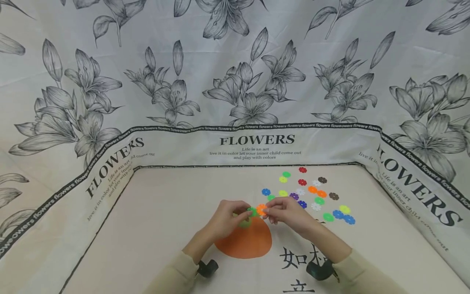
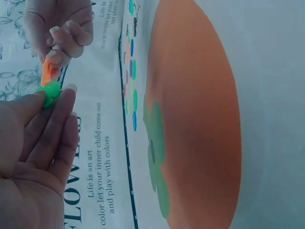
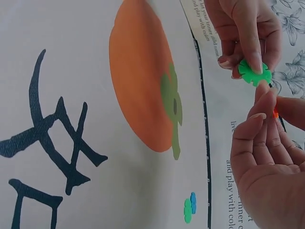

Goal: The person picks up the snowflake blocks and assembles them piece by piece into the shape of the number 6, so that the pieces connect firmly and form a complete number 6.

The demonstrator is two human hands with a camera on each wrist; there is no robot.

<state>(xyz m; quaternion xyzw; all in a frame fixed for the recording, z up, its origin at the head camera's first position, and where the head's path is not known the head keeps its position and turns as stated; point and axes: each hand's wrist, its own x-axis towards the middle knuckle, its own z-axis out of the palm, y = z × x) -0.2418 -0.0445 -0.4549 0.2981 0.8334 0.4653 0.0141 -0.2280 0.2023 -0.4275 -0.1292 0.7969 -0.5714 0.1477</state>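
Note:
In the head view the left hand (image 1: 228,218) pinches a green notched disc (image 1: 252,211) between thumb and fingers. Facing it, the right hand (image 1: 290,212) pinches an orange disc (image 1: 261,210). The two discs meet between the fingertips, above the top of the printed orange fruit (image 1: 244,241). In the left wrist view the orange disc (image 2: 46,71) stands edge-on against the green disc (image 2: 49,91). From the right wrist the green disc (image 3: 255,73) shows its flat face, while the orange one is mostly hidden behind the right hand's fingers.
Loose discs in several colours lie scattered beyond the right hand, among them a red disc (image 1: 302,182), a brown disc (image 1: 333,196) and a blue disc (image 1: 349,219). Black printed characters (image 1: 293,258) mark the cloth nearer the body. A flowered curtain (image 1: 257,145) stands around the table.

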